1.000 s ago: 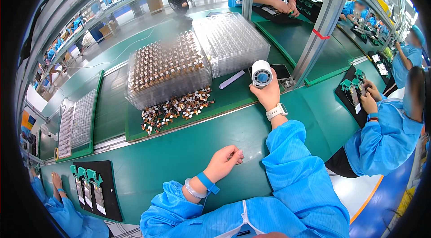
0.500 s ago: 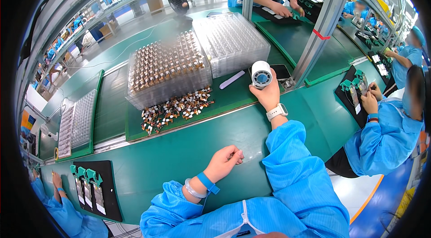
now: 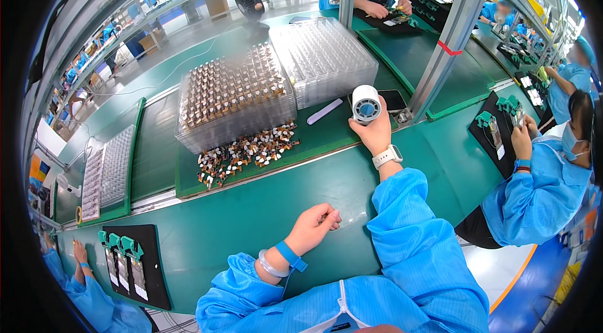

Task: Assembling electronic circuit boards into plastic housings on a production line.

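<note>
My right hand (image 3: 375,126) is wrapped round a small white cylindrical fan (image 3: 365,102), whose round grille end faces me. Under and beside it lies a dark phone (image 3: 394,101) at the mat's right end. My left hand (image 3: 315,225) rests on the green table in a loose fist, with nothing visible in it. Farther off, a heap of small brown-and-white flex parts (image 3: 248,154) lies before a stack of clear trays (image 3: 235,97) whose top is filled with similar parts. A pale lilac stick-shaped object (image 3: 325,111) lies between the heap and the fan.
Another stack of clear trays (image 3: 323,50) stands at the back. A metal post (image 3: 449,47) rises right of the fan. Black pads with green clips and boards lie at left (image 3: 138,267) and right (image 3: 493,135). Co-workers sit at the right (image 3: 534,176), far side and left.
My hands and the fan have not moved. The co-worker at the right has raised the head and lifted a board; the far co-worker's hands have shifted over their pad.
</note>
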Available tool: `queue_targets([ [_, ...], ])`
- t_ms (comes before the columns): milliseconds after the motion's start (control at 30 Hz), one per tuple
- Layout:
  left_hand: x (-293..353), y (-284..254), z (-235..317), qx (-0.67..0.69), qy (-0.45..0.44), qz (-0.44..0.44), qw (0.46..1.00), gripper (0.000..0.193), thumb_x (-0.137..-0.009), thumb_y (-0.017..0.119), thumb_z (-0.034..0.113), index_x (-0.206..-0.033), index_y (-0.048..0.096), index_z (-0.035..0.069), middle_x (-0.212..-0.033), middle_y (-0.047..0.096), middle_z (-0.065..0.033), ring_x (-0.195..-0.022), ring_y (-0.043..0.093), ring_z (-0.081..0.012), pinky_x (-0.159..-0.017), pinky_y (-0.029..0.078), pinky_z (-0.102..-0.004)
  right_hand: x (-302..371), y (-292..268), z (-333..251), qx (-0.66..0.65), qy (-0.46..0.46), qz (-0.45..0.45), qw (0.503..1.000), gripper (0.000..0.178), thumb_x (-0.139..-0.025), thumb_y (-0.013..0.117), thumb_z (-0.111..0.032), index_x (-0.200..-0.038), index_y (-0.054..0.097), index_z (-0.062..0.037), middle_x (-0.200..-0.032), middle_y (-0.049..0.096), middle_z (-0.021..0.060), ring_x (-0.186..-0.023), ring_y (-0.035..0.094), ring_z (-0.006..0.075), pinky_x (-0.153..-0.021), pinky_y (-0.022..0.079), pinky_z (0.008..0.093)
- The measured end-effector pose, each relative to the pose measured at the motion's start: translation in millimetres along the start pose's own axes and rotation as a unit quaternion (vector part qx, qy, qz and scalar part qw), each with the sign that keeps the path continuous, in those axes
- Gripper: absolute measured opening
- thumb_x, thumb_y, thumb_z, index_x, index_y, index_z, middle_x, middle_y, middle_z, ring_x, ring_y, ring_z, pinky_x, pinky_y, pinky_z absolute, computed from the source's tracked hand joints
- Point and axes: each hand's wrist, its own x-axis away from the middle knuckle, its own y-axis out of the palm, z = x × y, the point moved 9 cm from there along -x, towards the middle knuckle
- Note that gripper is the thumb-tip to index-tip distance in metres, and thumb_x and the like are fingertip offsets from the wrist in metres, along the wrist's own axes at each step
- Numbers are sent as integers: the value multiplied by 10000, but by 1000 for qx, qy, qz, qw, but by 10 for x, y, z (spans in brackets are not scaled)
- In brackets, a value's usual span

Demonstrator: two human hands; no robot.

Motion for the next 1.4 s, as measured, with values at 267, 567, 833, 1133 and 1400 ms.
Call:
queue_targets([
  [267,0,-18,28,-2,3,3,1000,192,-962,500,168,-902,565,-3,-866,617,-59,-784,607,-119,-716,506,-245,0,36,9,-17,9,-5,1000,783,-583,774,-158,-1253,394,-13,-1098,576,192,-1019,550,363,-880,451,416],
  [567,25,-38,-8,13,8,22,1000,225,-954,515,197,-865,550,-6,-846,618,-75,-774,614,-130,-701,507,-262,-71,136,278,-245,111,-183,946,1266,-508,893,-260,-1439,92,49,-1370,380,207,-1245,418,287,-1034,343,362],
  [833,44,-43,-40,-17,-18,19,1000,196,-960,505,176,-900,563,-1,-863,618,-58,-776,609,-121,-706,509,-252,-185,-1056,-1552,-706,-4,-147,693,604,-932,419,-507,-1267,415,-5,-1273,465,151,-1189,434,282,-994,345,497],
  [1133,647,-791,133,-14,96,281,955,134,-942,508,99,-870,575,9,-808,618,-66,-704,600,-131,-616,493,-249,734,-984,-3001,-787,-147,-530,279,642,-933,335,-581,-560,511,-88,-625,471,21,-620,445,171,-705,487,501],
  [1400,2767,-2172,44,-243,43,621,744,144,-944,515,147,-939,542,5,-914,587,-82,-845,546,-157,-772,433,-277,882,-910,-3127,-811,-11,-520,267,559,-960,365,-485,-612,516,-75,-657,498,64,-606,423,206,-629,460,474],
])
